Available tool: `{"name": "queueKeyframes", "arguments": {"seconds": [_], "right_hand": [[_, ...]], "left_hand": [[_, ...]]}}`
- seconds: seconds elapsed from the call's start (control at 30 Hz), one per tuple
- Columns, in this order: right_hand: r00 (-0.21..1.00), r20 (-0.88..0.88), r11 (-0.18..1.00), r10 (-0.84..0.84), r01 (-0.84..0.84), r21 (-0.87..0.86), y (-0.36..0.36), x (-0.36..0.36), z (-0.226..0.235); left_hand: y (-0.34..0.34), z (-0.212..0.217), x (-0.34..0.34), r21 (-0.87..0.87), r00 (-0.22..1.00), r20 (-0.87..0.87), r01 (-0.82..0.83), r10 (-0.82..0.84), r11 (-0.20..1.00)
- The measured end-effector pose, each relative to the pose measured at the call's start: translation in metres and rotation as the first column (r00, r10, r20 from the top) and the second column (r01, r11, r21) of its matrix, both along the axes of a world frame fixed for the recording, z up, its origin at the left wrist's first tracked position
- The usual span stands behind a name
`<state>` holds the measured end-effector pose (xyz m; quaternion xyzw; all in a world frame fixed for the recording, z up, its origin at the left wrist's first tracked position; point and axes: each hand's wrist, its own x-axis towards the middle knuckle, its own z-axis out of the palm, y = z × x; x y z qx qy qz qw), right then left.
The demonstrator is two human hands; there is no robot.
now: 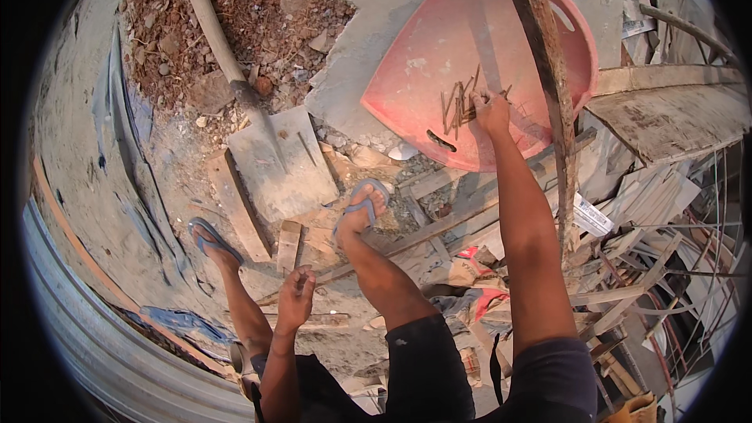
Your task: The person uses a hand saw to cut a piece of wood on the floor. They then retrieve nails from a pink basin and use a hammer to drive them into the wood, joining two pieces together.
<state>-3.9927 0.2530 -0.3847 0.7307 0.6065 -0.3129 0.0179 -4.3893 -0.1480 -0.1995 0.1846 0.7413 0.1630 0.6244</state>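
You have your right hand [492, 113] down at the faded pink, pointed plastic tray [427, 59], its fingers bent inward at a cluster of thin, brown, rod-like pieces [457, 113], possibly rusty nails. The pieces lie loose and at mixed angles inside the tray, toward its lower edge, just above the dark handle slot. Your fingertips are at the cluster's right side; whether they grip a piece cannot be told, as the hand hides the contact. Your left hand [296, 298] hangs well apart from the tray, below its left corner, fingers loosely half-curled, with nothing visible in it.

The step in hand is judged to be handling the loose pieces, with the right hand alone at work. The next move calls for a close pinch around several pieces, lined up lengthwise, so that stray ends do not slip out or prick your fingers.

Note the long, rough brown timber [544, 70] crossing in front of the tray's right side, near your right forearm: it limits movement that way. The wooden-handled, grey-bladed shovel [286, 164] lies beyond the tray's left corner, clear of your reach line.
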Motion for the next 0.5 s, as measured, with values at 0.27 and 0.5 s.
{"name": "queueKeyframes", "arguments": {"seconds": [0.27,0.5], "right_hand": [[0.937,0.287,0.942,0.199,-0.263,0.207,0.003,0.042,0.0],[0.852,0.381,0.927,0.359,-0.374,-0.036,-0.012,0.045,0.045]], "left_hand": [[-0.012,-0.01,-0.002,-0.028,0.999,-0.001,0.036,-0.036,0.999],[0.008,-0.001,0.008,0.038,0.997,-0.019,0.071,-0.07,0.997]]}}
